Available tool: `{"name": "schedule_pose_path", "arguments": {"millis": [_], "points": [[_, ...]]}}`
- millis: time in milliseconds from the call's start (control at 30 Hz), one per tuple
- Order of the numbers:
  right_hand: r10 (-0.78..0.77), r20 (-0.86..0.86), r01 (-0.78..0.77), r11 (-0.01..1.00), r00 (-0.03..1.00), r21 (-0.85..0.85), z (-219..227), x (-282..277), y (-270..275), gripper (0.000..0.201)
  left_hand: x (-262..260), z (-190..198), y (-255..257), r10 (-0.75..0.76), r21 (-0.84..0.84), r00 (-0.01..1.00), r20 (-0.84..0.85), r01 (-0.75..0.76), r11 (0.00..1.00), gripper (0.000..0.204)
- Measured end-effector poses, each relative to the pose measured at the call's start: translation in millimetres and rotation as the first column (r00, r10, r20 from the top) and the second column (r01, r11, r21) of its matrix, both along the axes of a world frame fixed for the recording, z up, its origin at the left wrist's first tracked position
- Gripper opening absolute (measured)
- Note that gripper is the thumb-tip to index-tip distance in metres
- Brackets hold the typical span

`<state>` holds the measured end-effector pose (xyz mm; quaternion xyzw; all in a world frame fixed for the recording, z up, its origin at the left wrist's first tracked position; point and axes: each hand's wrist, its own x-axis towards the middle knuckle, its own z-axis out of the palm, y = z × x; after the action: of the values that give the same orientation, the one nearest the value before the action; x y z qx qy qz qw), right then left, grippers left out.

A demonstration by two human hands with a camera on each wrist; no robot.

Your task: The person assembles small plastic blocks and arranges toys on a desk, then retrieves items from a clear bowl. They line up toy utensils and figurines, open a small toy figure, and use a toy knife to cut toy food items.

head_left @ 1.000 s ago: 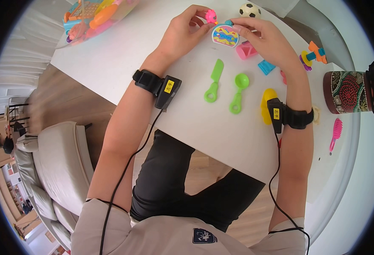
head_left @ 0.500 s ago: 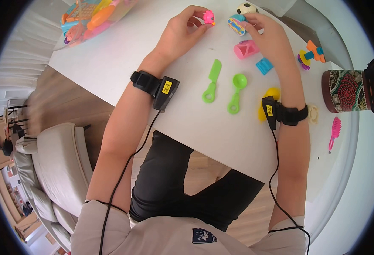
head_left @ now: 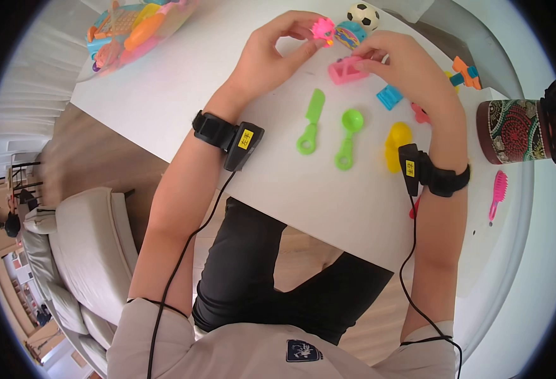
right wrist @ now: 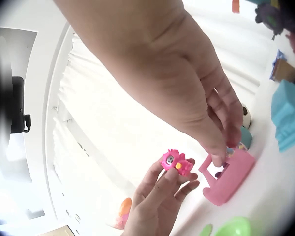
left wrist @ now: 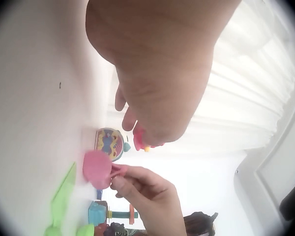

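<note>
My left hand pinches a small pink toy figure with a yellow beak-like part between thumb and fingers, up off the table; its face shows in the right wrist view. My right hand has thumb and fingertips on a hollow pink toy piece with cut-out openings, gripping it by the upper edge, as the left wrist view shows. Just behind it stands a rounded toy with a colourful patterned face and teal top. A toy soccer ball sits right behind that.
A green toy knife and green toy spoon lie nearer me. Rightward are a blue block, a yellow toy, a pink brush and a patterned cylinder. A clear container of toys stands at far left.
My right hand first moved the rounded patterned toy away from the left hand to beside the ball, let go, and took hold of the hollow pink piece. The left hand keeps the figure.
</note>
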<state>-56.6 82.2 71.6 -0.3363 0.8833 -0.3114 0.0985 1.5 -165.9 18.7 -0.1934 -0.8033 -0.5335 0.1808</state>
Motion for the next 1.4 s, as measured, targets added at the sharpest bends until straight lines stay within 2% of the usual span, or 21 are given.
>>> {"name": "schedule_pose_path", "arguments": {"millis": [100, 233, 300, 433, 500, 633, 700, 833, 900, 1000, 1133, 1233, 1300, 1333, 1400], "points": [[0.006, -0.068, -0.004, 1.000, 0.998, 0.021, -1, 3, -12, 0.019, 2, 1, 1, -0.053, -0.043, 0.999, -0.007, 0.053, 0.998, 0.038], [-0.014, -0.034, 0.015, 0.998, 0.999, 0.053, 0, 6, -16, 0.020, 0, 0, 0, -0.030, -0.042, 1.000, -0.006, 0.030, 0.999, 0.037], [-0.034, -0.077, 0.038, 0.998, 0.996, 0.046, -2, 6, -14, 0.021, 0, 0, 0, -0.081, 0.039, 0.996, 0.038, 0.079, 0.996, 0.034], [-0.053, -0.089, 0.062, 0.993, 0.995, 0.099, -3, 1, -14, 0.021, 4, 3, 2, -0.084, 0.081, 0.992, 0.092, 0.077, 0.994, 0.031], [-0.027, -0.116, 0.038, 0.995, 0.993, 0.092, -3, 1, -15, 0.022, 4, 5, 1, -0.081, 0.005, 0.994, 0.075, 0.081, 0.997, 0.030], [-0.035, -0.110, 0.046, 0.994, 0.993, 0.095, -1, 6, -18, 0.023, 2, -2, 3, -0.065, -0.034, 0.995, 0.073, 0.067, 0.997, 0.029], [-0.028, -0.158, 0.027, 1.000, 0.987, -0.005, -7, 7, -16, 0.022, 2, -3, 2, -0.062, -0.029, 0.997, 0.056, 0.063, 0.998, 0.028], [-0.016, -0.258, 0.015, 1.000, 0.966, -0.007, -9, 7, -20, 0.021, 3, -1, 2, -0.051, -0.114, 0.999, 0.015, 0.052, 0.992, 0.029], [-0.048, -0.134, 0.052, 0.998, 0.990, 0.024, 1, 14, -24, 0.019, 4, 1, 2, -0.051, -0.116, 0.999, -0.009, 0.050, 0.992, 0.026], [-0.015, -0.212, 0.002, 0.998, 0.977, -0.059, -17, 5, -24, 0.020, 6, 0, 4, -0.027, -0.097, 0.999, 0.028, 0.030, 0.995, 0.023], [-0.016, -0.223, -0.001, 0.997, 0.975, -0.077, -12, 8, -24, 0.020, 3, -4, 2, -0.017, -0.095, 0.998, 0.062, 0.023, 0.995, 0.022], [-0.060, -0.126, 0.063, 0.998, 0.990, 0.022, -5, 11, -25, 0.022, 3, -3, 1, -0.034, -0.085, 0.999, 0.041, 0.038, 0.996, 0.022], [-0.064, -0.118, 0.051, 0.992, 0.991, -0.114, -20, 3, -22, 0.022, 5, 3, 0, -0.038, -0.124, 0.997, 0.060, 0.046, 0.991, 0.022], [-0.063, -0.119, 0.049, 0.992, 0.991, -0.114, -21, 2, -22, 0.022, 6, 4, 0, -0.037, -0.123, 0.998, 0.060, 0.044, 0.991, 0.022], [-0.050, 0.001, 0.050, 0.985, 0.999, -0.168, -23, 0, -21, 0.023, 7, 6, 1, -0.023, -0.149, 0.998, 0.058, 0.031, 0.988, 0.023]]}}
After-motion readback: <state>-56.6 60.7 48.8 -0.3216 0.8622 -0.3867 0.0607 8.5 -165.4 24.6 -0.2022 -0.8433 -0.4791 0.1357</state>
